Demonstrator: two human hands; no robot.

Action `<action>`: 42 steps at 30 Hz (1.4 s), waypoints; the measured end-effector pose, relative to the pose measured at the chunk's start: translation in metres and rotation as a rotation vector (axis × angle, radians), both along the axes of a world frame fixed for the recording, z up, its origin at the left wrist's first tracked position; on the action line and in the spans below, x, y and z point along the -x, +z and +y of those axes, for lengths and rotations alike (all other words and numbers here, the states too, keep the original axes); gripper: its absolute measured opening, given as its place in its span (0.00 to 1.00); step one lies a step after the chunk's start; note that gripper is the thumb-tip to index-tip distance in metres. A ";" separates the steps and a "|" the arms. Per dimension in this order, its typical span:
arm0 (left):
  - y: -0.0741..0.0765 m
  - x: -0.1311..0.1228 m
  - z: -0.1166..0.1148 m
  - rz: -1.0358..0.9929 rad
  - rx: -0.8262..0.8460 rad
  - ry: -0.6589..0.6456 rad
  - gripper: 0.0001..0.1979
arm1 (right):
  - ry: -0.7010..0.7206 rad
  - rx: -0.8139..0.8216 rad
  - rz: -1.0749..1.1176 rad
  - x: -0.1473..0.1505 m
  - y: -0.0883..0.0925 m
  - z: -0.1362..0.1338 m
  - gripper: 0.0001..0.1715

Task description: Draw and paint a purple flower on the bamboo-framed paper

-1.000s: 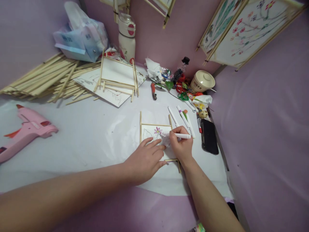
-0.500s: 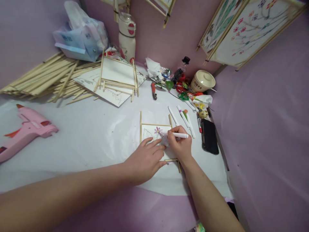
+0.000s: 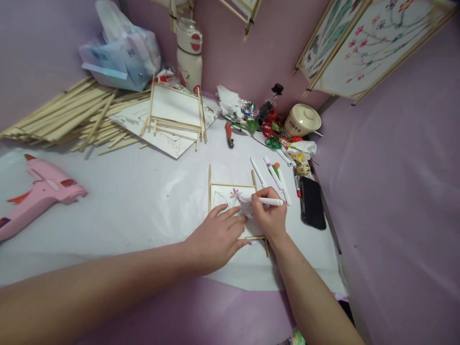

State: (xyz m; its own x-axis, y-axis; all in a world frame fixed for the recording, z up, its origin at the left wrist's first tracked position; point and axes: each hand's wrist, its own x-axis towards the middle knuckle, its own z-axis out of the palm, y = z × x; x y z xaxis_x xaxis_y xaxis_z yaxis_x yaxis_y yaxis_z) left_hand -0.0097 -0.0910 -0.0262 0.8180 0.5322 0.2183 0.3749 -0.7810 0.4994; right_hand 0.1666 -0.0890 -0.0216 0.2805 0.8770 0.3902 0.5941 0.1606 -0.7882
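Note:
A small white paper panel (image 3: pixel 224 195) in a frame of thin wooden sticks (image 3: pixel 232 185) lies on the white-covered table. Drawn on it are a pink-purple flower (image 3: pixel 236 194) with a yellow centre and grey outlines of other shapes. My left hand (image 3: pixel 221 237) rests flat across the lower left of the panel, fingers spread. In my right hand (image 3: pixel 269 215) is a white marker (image 3: pixel 271 201), pinched near its tip, which points at the paper just right of the flower. My fingers partly cover the drawing.
Several white markers (image 3: pixel 273 173) lie behind my right hand, with a black phone (image 3: pixel 312 203) to the right. A pink glue gun (image 3: pixel 43 194) is at far left. Wooden sticks (image 3: pixel 61 115), a tissue pack (image 3: pixel 124 60), a bottle (image 3: pixel 189 62) and a lidded pot (image 3: pixel 302 120) stand behind.
My right hand and the marker have shifted very slightly to the right. My left hand stays in place on the panel.

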 end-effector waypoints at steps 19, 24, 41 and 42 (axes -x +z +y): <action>0.003 0.000 0.001 0.030 0.026 -0.005 0.14 | -0.003 0.017 -0.004 0.000 0.002 -0.001 0.09; 0.006 0.000 0.001 0.039 0.028 -0.012 0.14 | -0.003 0.028 -0.004 0.000 0.002 -0.001 0.10; 0.004 0.000 0.000 0.013 0.026 -0.008 0.14 | 0.005 0.020 0.003 0.001 0.002 -0.001 0.10; 0.003 0.000 0.000 0.011 0.026 -0.008 0.14 | -0.002 0.021 0.001 0.001 0.002 -0.001 0.10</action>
